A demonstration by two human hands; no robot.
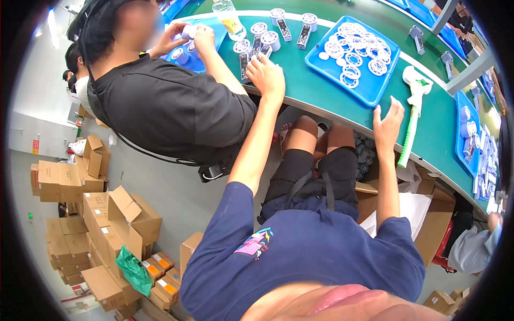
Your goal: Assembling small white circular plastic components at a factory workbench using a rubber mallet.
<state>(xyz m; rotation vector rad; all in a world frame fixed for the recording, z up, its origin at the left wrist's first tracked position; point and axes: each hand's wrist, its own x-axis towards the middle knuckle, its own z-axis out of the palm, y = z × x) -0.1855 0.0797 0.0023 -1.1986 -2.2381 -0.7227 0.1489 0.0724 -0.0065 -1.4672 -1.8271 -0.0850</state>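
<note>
My left hand reaches over the near edge of the table, its bent fingers closed over the handle end of a small device with a round white head and a grey handle; the fingers partly hide that handle. A similar device with a dark panel lies just left of this hand, and several more stand beyond it. At the table edge my right hand is held with fingers apart and nothing in it. It is nearest to the corner of a blue tray holding many flat white rings.
Right of the tray lies a bright green-handled tool with a white wrapped head. A co-worker at my left holds a round white part over another blue tray. A clear bottle stands behind. Cardboard boxes are stacked at lower left.
</note>
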